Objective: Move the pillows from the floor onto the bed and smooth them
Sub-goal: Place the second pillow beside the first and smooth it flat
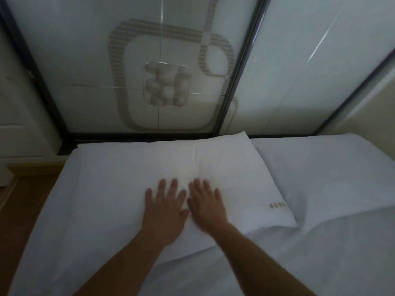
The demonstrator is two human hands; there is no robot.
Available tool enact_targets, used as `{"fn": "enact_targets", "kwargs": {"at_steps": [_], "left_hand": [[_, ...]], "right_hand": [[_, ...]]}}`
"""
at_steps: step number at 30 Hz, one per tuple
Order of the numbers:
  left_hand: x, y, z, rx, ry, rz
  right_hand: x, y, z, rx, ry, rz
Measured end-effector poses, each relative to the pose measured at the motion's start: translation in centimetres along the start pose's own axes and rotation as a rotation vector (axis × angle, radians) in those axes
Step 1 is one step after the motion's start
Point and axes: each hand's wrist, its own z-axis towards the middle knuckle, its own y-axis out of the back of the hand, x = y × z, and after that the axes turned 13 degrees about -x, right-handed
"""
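- Both hands are flat on the near pillow (149, 178), fingers spread, palms down, gripping nothing. The left hand (164, 210) and right hand (206, 205) sit side by side near its front-middle, thumbs about touching.
- Biggest risk imo: pushing outward from here could shove the whole pillow instead of just the cover. It lies at the left head end of the bed (320, 263), and the left edge drops to the wooden floor (23, 201), so a hard sweep that way could nudge it off.
- A sweep to the right could bunch fabric into the dip where it meets the second pillow (320, 167), which already looks a bit rumpled at that corner.
- Pressing too hard in the middle probably just leaves a dent and pushes the filling out to the ends.
- Looks-wise: the near pillow is white, plump, soft. There's a faint vertical crease down the middle above the hands, and a small gold embroidered mark (277, 205) near its front right corner.
- The second pillow is white too, lying just beside it on the right, and the two seem to touch.
- The far edges sit close to the frosted glass panel (149, 60) behind the bed.
- No pillows visible on the floor, so I'd guess only smoothing is left.
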Motion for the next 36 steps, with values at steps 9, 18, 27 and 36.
{"fn": "enact_targets", "kwargs": {"at_steps": [9, 18, 27, 36], "left_hand": [[-1.8, 2.7, -3.0, -0.003, -0.077, -0.018], [1.4, 4.8, -3.9, 0.084, 0.153, -0.076], [2.3, 2.6, -7.5, 0.138, 0.131, 0.004], [-0.1, 4.0, -6.3, 0.085, 0.078, 0.009]], "right_hand": [[0.1, 2.9, -3.1, -0.040, 0.135, 0.159], [-0.3, 5.2, -2.8, -0.058, 0.045, 0.152], [-8.0, 6.2, -6.2, -0.092, -0.219, 0.090], [-9.8, 8.2, -5.8, -0.076, -0.205, 0.053]]}}
